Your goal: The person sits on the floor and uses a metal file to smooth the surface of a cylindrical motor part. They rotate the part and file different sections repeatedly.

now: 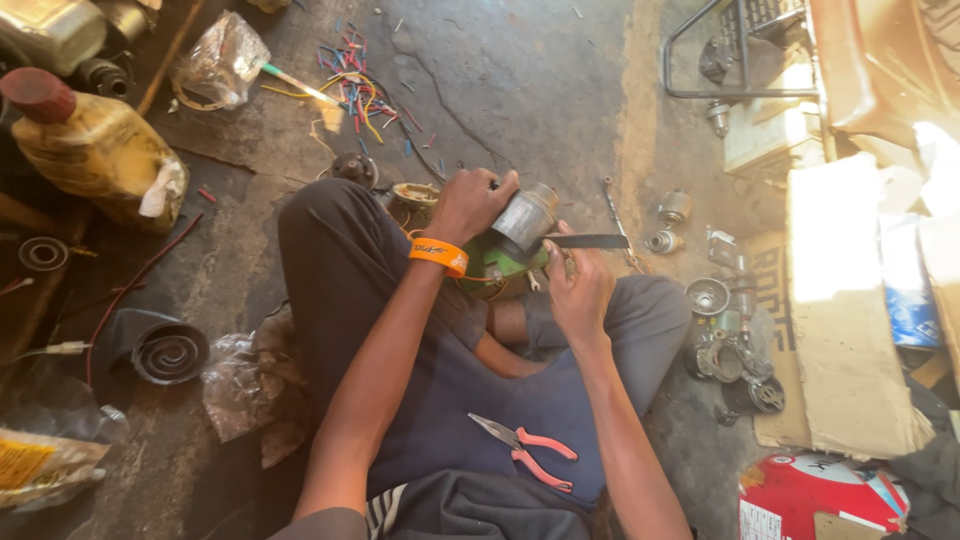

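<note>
Left hand [468,203] clamped the silver metal cylinder motor [524,218] steady over the lap; right hand [578,285] gripped a flat dark blade [590,241], prying.

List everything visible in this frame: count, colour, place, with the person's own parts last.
motor: one, silver cylinder on a green base, in the lap, under the left hand
blade: one, dark, flat, against the motor, in the right hand
pliers: one, pink handles, on the lap
bottle: one, yellowish with red cap, upper left
wire scraps: many, mixed colours, floor at top
coil: one, dark, floor at left
metal parts: several, grey, floor at right
cardboard: one sheet, tan, right
wristband: one, orange, left wrist
left hand: gripping the motor
right hand: holding the blade
</note>
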